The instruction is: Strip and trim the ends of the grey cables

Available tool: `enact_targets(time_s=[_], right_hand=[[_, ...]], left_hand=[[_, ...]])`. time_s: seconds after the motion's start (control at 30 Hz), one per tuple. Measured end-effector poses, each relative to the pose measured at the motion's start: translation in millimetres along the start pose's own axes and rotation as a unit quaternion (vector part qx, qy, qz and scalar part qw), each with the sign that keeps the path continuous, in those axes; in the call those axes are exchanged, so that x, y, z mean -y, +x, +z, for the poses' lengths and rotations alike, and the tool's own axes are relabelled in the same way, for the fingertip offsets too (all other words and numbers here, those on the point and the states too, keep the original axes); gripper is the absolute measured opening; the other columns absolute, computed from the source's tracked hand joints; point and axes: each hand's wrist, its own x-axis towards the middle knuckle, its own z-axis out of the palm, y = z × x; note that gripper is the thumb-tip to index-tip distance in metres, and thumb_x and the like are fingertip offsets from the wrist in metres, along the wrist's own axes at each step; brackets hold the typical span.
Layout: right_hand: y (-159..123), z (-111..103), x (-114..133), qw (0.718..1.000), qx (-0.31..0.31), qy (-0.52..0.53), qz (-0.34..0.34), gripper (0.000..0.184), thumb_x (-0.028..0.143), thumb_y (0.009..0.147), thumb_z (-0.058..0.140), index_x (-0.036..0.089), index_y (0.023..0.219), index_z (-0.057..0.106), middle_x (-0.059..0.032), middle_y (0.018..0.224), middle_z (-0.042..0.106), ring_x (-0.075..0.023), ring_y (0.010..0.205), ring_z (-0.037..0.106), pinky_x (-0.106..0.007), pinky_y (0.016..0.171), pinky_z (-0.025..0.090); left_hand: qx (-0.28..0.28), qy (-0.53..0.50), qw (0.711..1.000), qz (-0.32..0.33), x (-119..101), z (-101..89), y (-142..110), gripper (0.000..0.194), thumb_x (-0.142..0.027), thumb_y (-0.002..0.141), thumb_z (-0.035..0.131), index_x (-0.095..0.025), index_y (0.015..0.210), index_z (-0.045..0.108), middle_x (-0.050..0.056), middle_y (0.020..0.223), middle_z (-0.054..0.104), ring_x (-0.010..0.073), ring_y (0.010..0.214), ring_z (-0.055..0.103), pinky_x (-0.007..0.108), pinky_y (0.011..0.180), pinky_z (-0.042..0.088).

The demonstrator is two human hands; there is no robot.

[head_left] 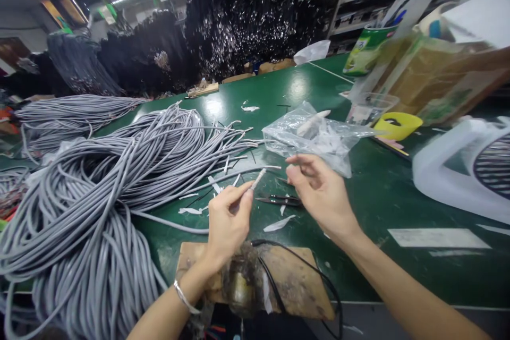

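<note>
My left hand (230, 218) is closed around a grey cable (171, 223), and its whitish end sticks up past the thumb. That cable runs back to a large coiled bundle of grey cables (131, 159) on the left. My right hand (316, 186) has thumb and fingertips drawn together at the near edge of a clear plastic bag (319, 138); a thin dark bit shows at the fingers, too small to name. Dark snips (279, 200) lie on the green table between the hands, partly behind the right one. White scraps (279, 224) are scattered around them.
A stained wooden board with a metal device (241, 284) and black cord sits at the table's front edge. To the right are a yellow tape roll (398, 125), a clear cup (372, 109), a white fan-like appliance (450, 164) and a cardboard box (450, 77). Black cables hang behind.
</note>
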Motion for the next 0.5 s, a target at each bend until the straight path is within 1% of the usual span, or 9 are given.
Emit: enact_targets(time_s=[0.07, 0.1, 0.17, 0.23, 0.3, 0.4, 0.5], right_hand=[[-4.1, 1.7, 2.1, 0.993, 0.063, -0.088, -0.053, 0.02, 0.033, 0.084, 0.049, 0.018, 0.075, 0.058, -0.0013, 0.066, 0.061, -0.0116, 0.057, 0.055, -0.022, 0.054, 0.042], [-7.1, 3.5, 2.8, 0.985, 0.092, -0.125, -0.08, 0.025, 0.031, 0.086, 0.045, 0.018, 0.07, 0.059, -0.0018, 0.064, 0.062, -0.012, 0.057, 0.055, -0.022, 0.054, 0.041], [-13.3, 7.3, 3.0, 0.969, 0.121, -0.179, -0.117, 0.033, 0.029, 0.088, 0.042, 0.017, 0.062, 0.058, -0.0017, 0.059, 0.06, -0.0113, 0.052, 0.052, -0.022, 0.052, 0.039], [-17.6, 9.8, 1.7, 0.961, 0.125, -0.209, -0.132, 0.034, 0.028, 0.088, 0.042, 0.017, 0.06, 0.058, -0.0005, 0.053, 0.057, -0.0097, 0.046, 0.045, -0.022, 0.048, 0.035], [-19.2, 10.6, 0.4, 0.958, 0.127, -0.222, -0.132, 0.035, 0.028, 0.088, 0.042, 0.016, 0.059, 0.057, 0.0007, 0.05, 0.054, -0.0086, 0.043, 0.04, -0.022, 0.046, 0.032], [-18.4, 10.4, 0.6, 0.958, 0.127, -0.222, -0.13, 0.036, 0.027, 0.088, 0.042, 0.015, 0.057, 0.057, 0.0016, 0.048, 0.05, -0.0079, 0.043, 0.038, -0.021, 0.045, 0.031], [-16.7, 10.5, 1.8, 0.962, 0.126, -0.208, -0.121, 0.038, 0.027, 0.087, 0.042, 0.015, 0.055, 0.056, 0.0014, 0.048, 0.049, -0.0075, 0.043, 0.036, -0.021, 0.044, 0.03]], left_hand=[[-0.017, -0.013, 1.0, -0.023, 1.3, -0.2, 0.8, 0.026, -0.025, 0.084, 0.049, -0.019, 0.098, 0.07, 0.0, 0.061, 0.055, 0.0094, 0.054, 0.045, 0.02, 0.049, 0.035], [-0.021, -0.018, 0.999, -0.03, 1.6, -0.2, 1.1, 0.026, -0.025, 0.084, 0.049, -0.018, 0.098, 0.07, 0.0, 0.062, 0.055, 0.0095, 0.054, 0.045, 0.02, 0.05, 0.035], [-0.025, -0.026, 0.999, -0.037, 1.4, -0.1, 1.1, 0.026, -0.026, 0.084, 0.049, -0.018, 0.098, 0.07, 0.001, 0.063, 0.055, 0.0096, 0.055, 0.046, 0.02, 0.051, 0.036], [-0.026, -0.033, 0.998, -0.036, 0.5, 0.3, 0.7, 0.025, -0.026, 0.084, 0.05, -0.018, 0.097, 0.07, 0.001, 0.064, 0.056, 0.0098, 0.055, 0.046, 0.02, 0.052, 0.036], [-0.023, -0.032, 0.999, -0.029, -0.4, 0.6, -0.1, 0.025, -0.026, 0.084, 0.05, -0.019, 0.097, 0.07, 0.001, 0.064, 0.056, 0.0097, 0.055, 0.046, 0.02, 0.051, 0.036], [-0.017, -0.018, 1.0, -0.017, -0.6, 1.1, -1.4, 0.024, -0.024, 0.084, 0.05, -0.019, 0.097, 0.07, 0.0, 0.063, 0.056, 0.0094, 0.053, 0.045, 0.02, 0.049, 0.035], [-0.009, -0.001, 1.0, -0.003, 0.5, 1.6, -2.5, 0.024, -0.024, 0.084, 0.05, -0.018, 0.096, 0.07, 0.001, 0.063, 0.057, 0.0091, 0.052, 0.045, 0.02, 0.048, 0.034]])
